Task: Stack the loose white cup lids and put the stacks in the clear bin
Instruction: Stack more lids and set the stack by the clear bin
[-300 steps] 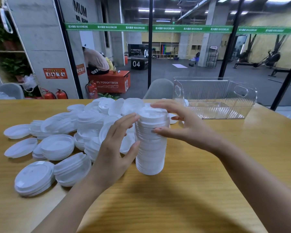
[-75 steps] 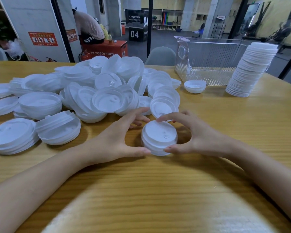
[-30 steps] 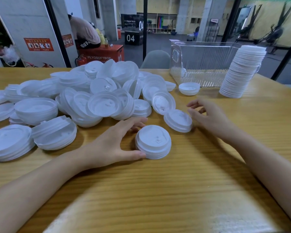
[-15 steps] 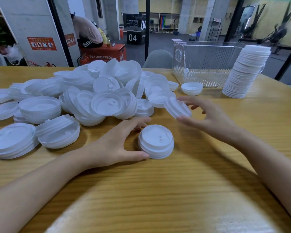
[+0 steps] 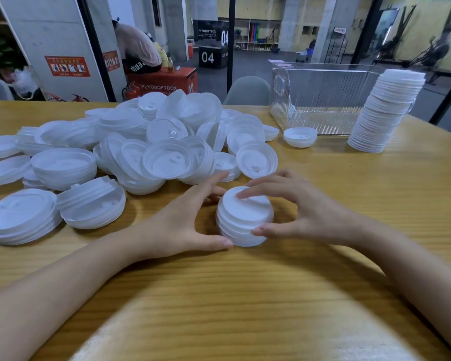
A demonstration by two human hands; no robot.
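Note:
A short stack of white lids [image 5: 245, 220] stands on the wooden table [image 5: 245, 295] in front of me. My left hand [image 5: 182, 225] cups its left side, thumb in front and fingers behind. My right hand [image 5: 300, 212] holds the top lids, fingertips on the top face and thumb against the right side. A big pile of loose white lids [image 5: 167, 144] lies behind and to the left. The clear ribbed bin [image 5: 320, 100] stands at the back right with no stack inside. A tall leaning stack of lids [image 5: 385, 110] stands on the table at the bin's right end.
One upturned lid [image 5: 300, 136] lies alone in front of the bin. Low stacks of lids [image 5: 21, 214] sit at the near left. Grey chair backs [image 5: 248, 89] show beyond the far table edge. A person sits behind the glass wall.
My right hand reached to the pile, lifted a few lids and brought them down onto the short stack, which is now taller. My left hand stayed at the stack.

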